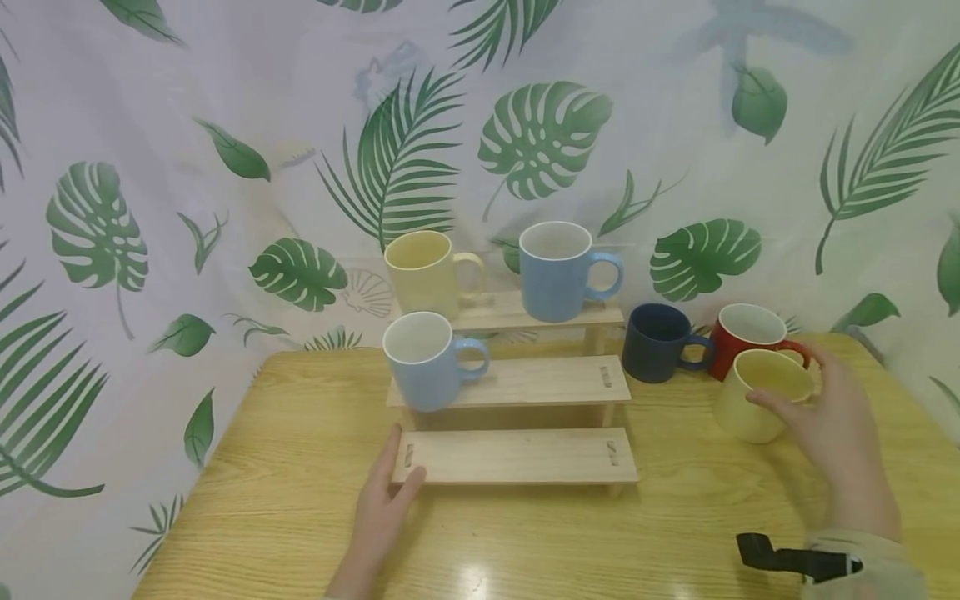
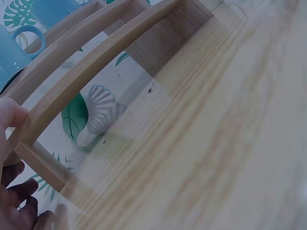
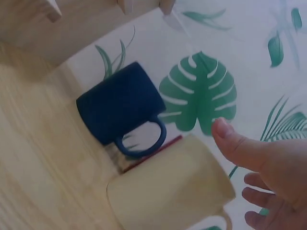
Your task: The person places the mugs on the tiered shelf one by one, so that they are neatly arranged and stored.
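Note:
My left hand grips the left end of the lowest board on a three-tier wooden stand. In the left wrist view its thumb lies on the board's edge, with curled fingers beside the leg below. Over at the right, my right hand is spread around the rim of a pale yellow mug. The right wrist view shows its thumb apart from this mug, the other fingers loosely bent. Right behind stands a red mug with a white inside, partly hidden by the yellow one.
A dark blue mug stands on the table beside the stand. The top tier holds another yellow mug and a blue mug; a light blue mug sits left on the middle tier. A leaf-patterned cloth hangs behind.

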Motion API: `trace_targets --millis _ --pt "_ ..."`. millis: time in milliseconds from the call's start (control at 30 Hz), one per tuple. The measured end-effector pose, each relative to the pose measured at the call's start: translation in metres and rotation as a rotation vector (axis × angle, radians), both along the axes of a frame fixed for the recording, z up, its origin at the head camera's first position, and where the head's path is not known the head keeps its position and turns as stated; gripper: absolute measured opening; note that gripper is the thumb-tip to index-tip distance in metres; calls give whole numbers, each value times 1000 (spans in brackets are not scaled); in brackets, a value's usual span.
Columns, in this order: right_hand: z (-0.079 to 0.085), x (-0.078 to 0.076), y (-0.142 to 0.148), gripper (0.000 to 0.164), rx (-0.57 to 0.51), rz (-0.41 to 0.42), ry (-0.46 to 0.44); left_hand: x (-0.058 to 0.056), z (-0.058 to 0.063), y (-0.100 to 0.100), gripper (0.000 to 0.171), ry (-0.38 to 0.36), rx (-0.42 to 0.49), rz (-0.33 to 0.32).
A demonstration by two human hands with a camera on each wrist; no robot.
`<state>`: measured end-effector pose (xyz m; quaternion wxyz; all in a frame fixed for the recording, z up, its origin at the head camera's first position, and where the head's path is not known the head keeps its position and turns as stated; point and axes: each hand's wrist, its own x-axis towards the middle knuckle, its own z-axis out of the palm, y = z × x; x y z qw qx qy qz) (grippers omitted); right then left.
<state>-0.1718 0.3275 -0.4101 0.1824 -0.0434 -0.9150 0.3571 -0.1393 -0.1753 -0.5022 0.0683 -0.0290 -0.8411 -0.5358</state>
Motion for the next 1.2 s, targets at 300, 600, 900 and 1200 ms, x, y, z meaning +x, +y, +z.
trace_targets --millis 300,600,900,1200 --pt "-25 0 22 100 2 -9 -79 1 2 1 68 7 5 -15" --pt "-34 3 31 99 -25 11 -254 1 2 1 70 3 11 -4" --pt "-30 11 34 67 104 -17 -243 1 2 1 71 -9 5 7" --pt "-27 14 32 49 213 -57 -210 0 1 1 72 -5 -2 4"
